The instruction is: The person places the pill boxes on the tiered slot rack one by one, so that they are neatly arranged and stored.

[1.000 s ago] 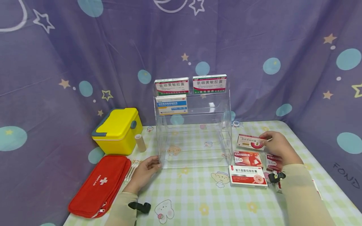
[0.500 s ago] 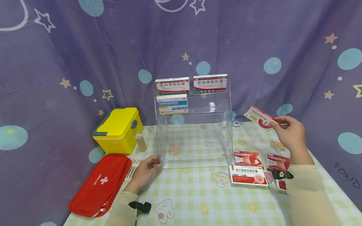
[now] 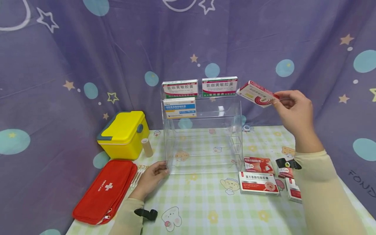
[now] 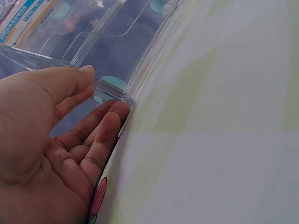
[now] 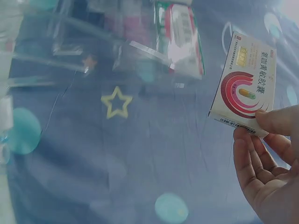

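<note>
My right hand (image 3: pixel 296 112) pinches a white and red medicine box (image 3: pixel 257 94) by its end, thumb over the printed face and fingers beneath. The box is raised and tilted, just right of the top tier of a clear acrylic display rack (image 3: pixel 202 168). In the right wrist view its front (image 5: pixel 246 84) shows pink arcs and a capsule. My left hand (image 3: pixel 151 179) lies low at the rack's front left corner, loosely bent fingertips (image 4: pixel 119 109) against the corner. Two green, red and white boxes, one on the left (image 3: pixel 180 88), one on the right (image 3: pixel 219 86), stand on top. A blue and white box (image 3: pixel 180 107) stands below.
Several red and white medicine boxes lie at right, including a front one (image 3: pixel 258 183) and one behind it (image 3: pixel 258 165). At left are a yellow case (image 3: pixel 123 133), a beige roll (image 3: pixel 147 147), a red first-aid pouch (image 3: pixel 104 192) and cotton swabs (image 3: pixel 137 176). Tape (image 3: pixel 246 128) lies behind.
My right hand has lifted the medicine box off the table, raised it and brought it left toward the rack's top. The left hand has stayed at the rack's corner.
</note>
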`<state>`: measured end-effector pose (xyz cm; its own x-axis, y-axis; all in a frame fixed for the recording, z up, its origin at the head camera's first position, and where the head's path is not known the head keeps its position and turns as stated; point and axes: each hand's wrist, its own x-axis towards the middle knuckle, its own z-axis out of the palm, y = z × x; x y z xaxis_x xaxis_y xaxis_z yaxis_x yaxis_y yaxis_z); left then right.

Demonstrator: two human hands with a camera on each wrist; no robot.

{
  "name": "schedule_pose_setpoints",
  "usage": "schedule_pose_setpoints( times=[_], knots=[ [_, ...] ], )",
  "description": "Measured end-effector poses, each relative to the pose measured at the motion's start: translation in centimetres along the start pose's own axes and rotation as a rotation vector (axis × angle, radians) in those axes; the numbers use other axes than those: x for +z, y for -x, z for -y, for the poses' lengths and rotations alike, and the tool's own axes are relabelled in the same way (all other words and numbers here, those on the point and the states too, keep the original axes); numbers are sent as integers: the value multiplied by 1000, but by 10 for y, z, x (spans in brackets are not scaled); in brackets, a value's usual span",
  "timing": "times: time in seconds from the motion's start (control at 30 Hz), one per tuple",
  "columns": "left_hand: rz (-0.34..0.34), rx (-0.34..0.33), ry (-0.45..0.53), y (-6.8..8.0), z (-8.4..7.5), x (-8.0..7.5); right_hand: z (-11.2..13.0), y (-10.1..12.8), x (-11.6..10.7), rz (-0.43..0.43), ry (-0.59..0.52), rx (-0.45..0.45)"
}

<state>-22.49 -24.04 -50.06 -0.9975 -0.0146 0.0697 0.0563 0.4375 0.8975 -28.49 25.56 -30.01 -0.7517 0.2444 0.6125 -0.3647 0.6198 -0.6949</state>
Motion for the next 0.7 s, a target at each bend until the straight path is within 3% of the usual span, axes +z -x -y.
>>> schedule_pose_setpoints(
  times=[0.2,0.43,0.7],
  knots=[
    [9,1,27,-5,11,0,26,-25,23,68,34,-79],
    [38,10,31,-12,28,-2,37,-47,55,128,23,-166],
    [33,10,31,-13,28,-2,40,-51,84,260,132,-197]
  ],
)
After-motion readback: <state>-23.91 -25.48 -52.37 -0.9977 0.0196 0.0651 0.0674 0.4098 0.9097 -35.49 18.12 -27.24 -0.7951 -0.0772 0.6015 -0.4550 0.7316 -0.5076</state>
